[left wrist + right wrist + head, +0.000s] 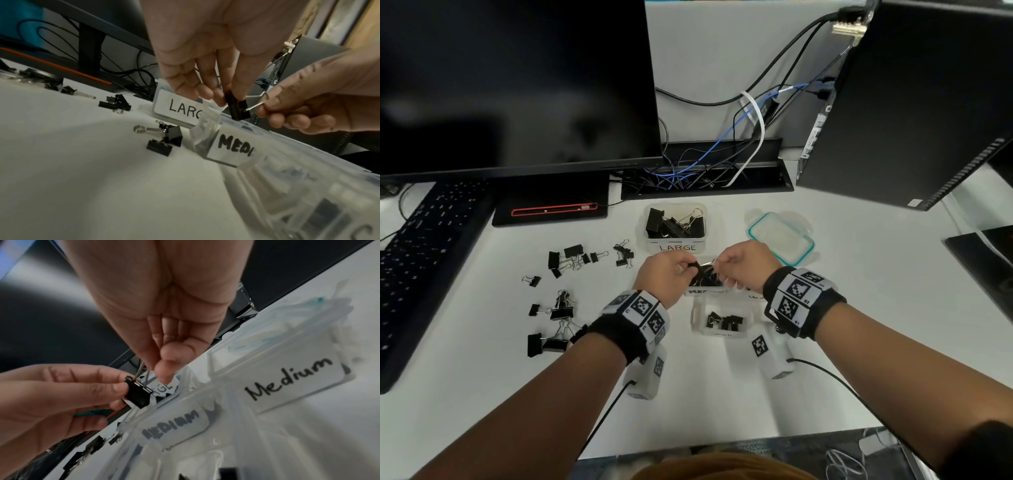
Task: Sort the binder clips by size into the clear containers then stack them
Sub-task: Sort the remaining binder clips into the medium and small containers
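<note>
Both hands meet above the container labelled MEDIUM (pixel 234 149), sharing one black binder clip (pixel 238 108). Left hand (pixel 666 274) pinches the clip's black body between thumb and fingertips; right hand (pixel 744 265) pinches its wire handles (pixel 141 374), fingers closed on them. Clip's long axis runs roughly hand to hand, handles pointing toward the right hand, body toward the left. Container labelled LARGE (pixel 676 246) sits just behind, holding clips. Loose clips (pixel 571 260) lie scattered on the bench (pixel 722 404) to the left.
</note>
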